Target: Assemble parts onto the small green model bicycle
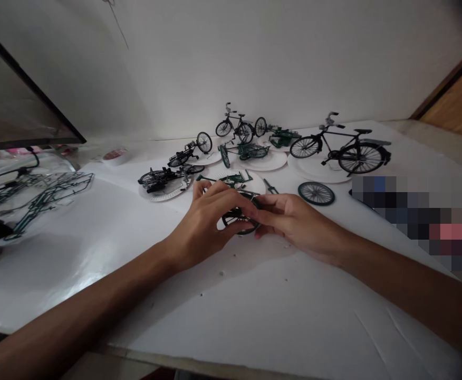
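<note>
Between my two hands is a small black spoked toy bicycle wheel, partly covered by fingers. My left hand is closed on its left and upper rim. At the wheel's right edge my right hand pinches it with thumb and fingers; a grey strip shows above the rim there. Just beyond the hands a green toy bicycle frame lies on a white paper plate. A dark green fork-shaped piece rests behind my right hand. Farther right, a loose wheel lies flat on the white table.
Assembled black toy bicycles stand at the right and back. Several partly built ones lie on paper plates. Green frames lie at the left below a dark-edged screen. A small bowl sits near the wall.
</note>
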The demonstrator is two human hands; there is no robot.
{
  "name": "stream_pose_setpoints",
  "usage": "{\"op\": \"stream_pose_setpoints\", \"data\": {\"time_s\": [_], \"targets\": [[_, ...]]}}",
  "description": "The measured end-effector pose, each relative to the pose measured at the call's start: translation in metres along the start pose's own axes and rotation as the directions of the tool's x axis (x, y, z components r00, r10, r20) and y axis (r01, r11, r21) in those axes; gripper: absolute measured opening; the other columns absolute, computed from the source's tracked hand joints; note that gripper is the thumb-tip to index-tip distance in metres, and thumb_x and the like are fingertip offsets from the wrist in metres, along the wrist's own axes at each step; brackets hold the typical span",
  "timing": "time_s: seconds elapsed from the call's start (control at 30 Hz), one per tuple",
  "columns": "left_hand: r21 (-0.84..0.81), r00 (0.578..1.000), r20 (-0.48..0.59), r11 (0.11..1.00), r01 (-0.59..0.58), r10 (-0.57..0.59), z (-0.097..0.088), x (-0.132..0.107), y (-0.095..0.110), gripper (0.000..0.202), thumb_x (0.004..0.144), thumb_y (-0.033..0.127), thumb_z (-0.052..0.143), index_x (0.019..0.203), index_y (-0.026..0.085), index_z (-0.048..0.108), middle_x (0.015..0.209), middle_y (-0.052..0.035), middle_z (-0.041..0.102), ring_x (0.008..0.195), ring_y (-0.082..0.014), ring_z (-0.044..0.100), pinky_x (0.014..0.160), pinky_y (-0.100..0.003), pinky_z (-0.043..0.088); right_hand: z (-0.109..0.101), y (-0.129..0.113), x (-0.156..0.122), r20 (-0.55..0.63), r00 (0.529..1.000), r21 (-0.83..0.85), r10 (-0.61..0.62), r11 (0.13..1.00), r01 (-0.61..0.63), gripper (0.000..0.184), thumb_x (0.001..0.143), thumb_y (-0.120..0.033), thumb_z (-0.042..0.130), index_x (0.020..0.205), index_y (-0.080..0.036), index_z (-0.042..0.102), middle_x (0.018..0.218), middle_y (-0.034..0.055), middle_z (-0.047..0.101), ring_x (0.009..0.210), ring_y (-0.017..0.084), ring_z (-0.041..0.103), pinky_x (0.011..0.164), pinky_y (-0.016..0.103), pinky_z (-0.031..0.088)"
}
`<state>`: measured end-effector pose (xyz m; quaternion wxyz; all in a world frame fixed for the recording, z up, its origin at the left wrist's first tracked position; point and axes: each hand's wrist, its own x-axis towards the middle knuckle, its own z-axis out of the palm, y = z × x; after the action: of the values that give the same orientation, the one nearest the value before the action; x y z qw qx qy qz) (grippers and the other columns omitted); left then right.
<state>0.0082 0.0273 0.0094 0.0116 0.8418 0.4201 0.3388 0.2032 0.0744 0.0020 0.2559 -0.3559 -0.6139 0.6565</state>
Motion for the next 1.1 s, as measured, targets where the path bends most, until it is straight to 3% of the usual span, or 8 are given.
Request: {"op": "stream_pose_setpoints", "data": {"time_s": [0.2, 0.4, 0.6, 0.87, 1.1], "targets": [[0.02, 0.997, -0.071, 0.999, 0.044, -0.042, 0.0005, -0.0008, -0.0011, 0.012, 0.092, 0.012, 0.064, 0.093, 0.023, 0.063, 0.09, 0.003, 0.071, 0.088, -0.0167, 0.058, 0.087, -0.036, 0.032, 0.0006, 0.0024, 0.0015, -0.007, 0.999, 0.046, -0.038, 0.998, 0.039, 0.025, 0.087, -0.033, 0.068, 0.106, -0.016, 0.072, 0.103, 0.0067, 0.07, 0.084, 0.014, 0.062, 0.074, 0.027, 0.052], [-0.024, 1.0, 0.014, 1.0, 0.002, -0.002, 0.0013, -0.0004, -0.0006, 0.013, 0.089, 0.017, 0.069, 0.097, 0.025, 0.065, 0.097, 0.0023, 0.072, 0.094, -0.0184, 0.057, 0.09, -0.038, 0.031, -0.0013, 0.0028, 0.0006, 0.013, 0.999, 0.02, -0.042, 0.999, 0.041, 0.028, 0.086, -0.04, 0.069, 0.104, -0.018, 0.072, 0.097, 0.0043, 0.069, 0.078, 0.011, 0.059, 0.074, 0.027, 0.049], [0.025, 0.994, -0.082, 0.997, 0.074, -0.071, 0.0032, -0.0014, -0.0036, 0.01, 0.09, 0.013, 0.066, 0.09, 0.023, 0.062, 0.088, 0.003, 0.071, 0.089, -0.0176, 0.057, 0.087, -0.037, 0.032, 0.002, 0.0018, 0.0001, -0.025, 0.999, 0.075, -0.039, 0.996, 0.041, 0.021, 0.087, -0.031, 0.068, 0.103, -0.018, 0.074, 0.102, 0.0045, 0.07, 0.081, 0.011, 0.059, 0.071, 0.025, 0.048], [-0.019, 1.0, 0.002, 1.0, -0.022, 0.022, 0.0042, -0.0019, 0.0015, 0.012, 0.09, 0.012, 0.067, 0.095, 0.023, 0.064, 0.094, 0.0031, 0.071, 0.09, -0.0155, 0.059, 0.091, -0.035, 0.03, -0.0015, 0.0051, 0.0017, 0.042, 0.997, 0.056, -0.066, 0.996, 0.063, 0.028, 0.089, -0.039, 0.067, 0.106, -0.017, 0.073, 0.097, 0.0044, 0.069, 0.079, 0.011, 0.058, 0.072, 0.026, 0.048], [0.003, 0.995, -0.089, 0.999, 0.037, -0.037, 0.0038, -0.0024, -0.0063, 0.01, 0.089, 0.014, 0.068, 0.091, 0.021, 0.062, 0.089, 0.0038, 0.071, 0.085, -0.0148, 0.059, 0.09, -0.036, 0.03, -0.0025, 0.0098, 0.0047, 0.033, 0.998, 0.093, -0.057, 0.994, 0.054, 0.026, 0.089, -0.036, 0.067, 0.108, -0.02, 0.073, 0.108, 0.0063, 0.069, 0.091, 0.015, 0.06, 0.071, 0.026, 0.049]]}}
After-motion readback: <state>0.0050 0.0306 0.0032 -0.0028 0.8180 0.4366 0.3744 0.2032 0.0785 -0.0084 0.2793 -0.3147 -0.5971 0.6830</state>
